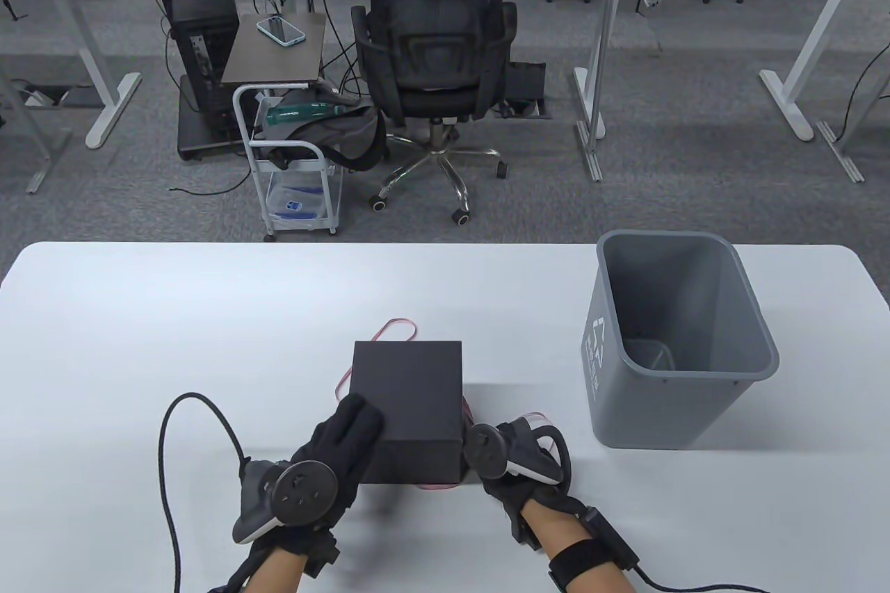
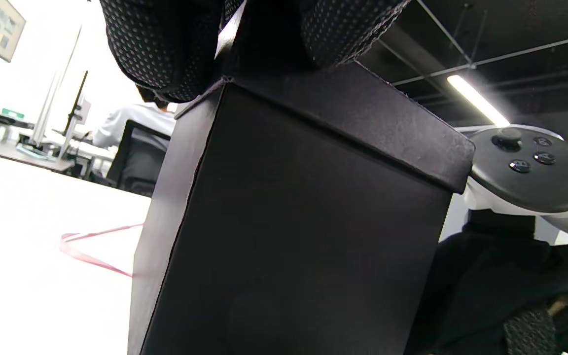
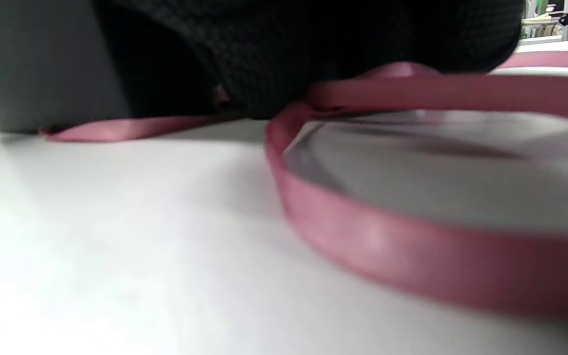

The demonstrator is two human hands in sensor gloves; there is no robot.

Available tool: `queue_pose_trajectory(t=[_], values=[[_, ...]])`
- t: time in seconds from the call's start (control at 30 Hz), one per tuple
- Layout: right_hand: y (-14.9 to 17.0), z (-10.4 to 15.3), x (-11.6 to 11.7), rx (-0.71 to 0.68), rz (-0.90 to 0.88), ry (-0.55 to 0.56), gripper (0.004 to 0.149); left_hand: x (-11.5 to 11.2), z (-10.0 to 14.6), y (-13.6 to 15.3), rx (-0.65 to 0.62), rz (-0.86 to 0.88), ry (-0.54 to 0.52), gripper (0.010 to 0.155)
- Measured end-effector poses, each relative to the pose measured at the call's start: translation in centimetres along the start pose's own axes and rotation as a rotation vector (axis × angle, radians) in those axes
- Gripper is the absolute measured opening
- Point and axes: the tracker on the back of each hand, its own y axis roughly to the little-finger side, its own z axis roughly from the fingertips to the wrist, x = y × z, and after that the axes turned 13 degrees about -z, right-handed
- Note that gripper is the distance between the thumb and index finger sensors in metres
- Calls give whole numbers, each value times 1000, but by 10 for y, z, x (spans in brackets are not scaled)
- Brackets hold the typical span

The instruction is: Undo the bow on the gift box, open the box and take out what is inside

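Standing on the white table (image 1: 139, 315) between the two gloved hands, the black gift box (image 1: 410, 405) still wears its lid (image 2: 363, 123), which overlaps the top of the walls. Left hand (image 1: 327, 454): straight fingers (image 1: 358, 423) pressed side by side, lying flat on the near left corner of the lid; from the left wrist view the fingertips (image 2: 165, 49) overhang the lid's edge. Right hand (image 1: 518, 457): low on the table just beside the box's right wall, its tracker (image 1: 483, 450) facing the box; whether its fingers pinch anything cannot be told, as they are hidden. Pink ribbon (image 1: 396, 327): untied, lying loose on the table, one loop beyond the far side of the box from the fingers, another strand (image 3: 387, 231) curling on the tabletop directly under the right glove. Grey bin (image 1: 667, 343): upright, well to the right of the right hand.
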Motion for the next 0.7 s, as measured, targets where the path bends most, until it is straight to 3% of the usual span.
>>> queue_pose_trajectory(t=[0.23,0.37,0.47,0.6,0.7], values=[[4,12,0,6,39,16,40,2,-1,0,0,19,17,53],[12,5,-3,27,-85,-24,66,2,-1,1,-2,23,26,53],[8,-1,-5,55,-60,-96,55,2,-1,1,-3,20,26,53],[0,5,-2,-112,23,48,42,2,-1,0,0,16,21,53],[-3,8,0,-188,118,38,38,3,-1,-1,6,9,18,53]])
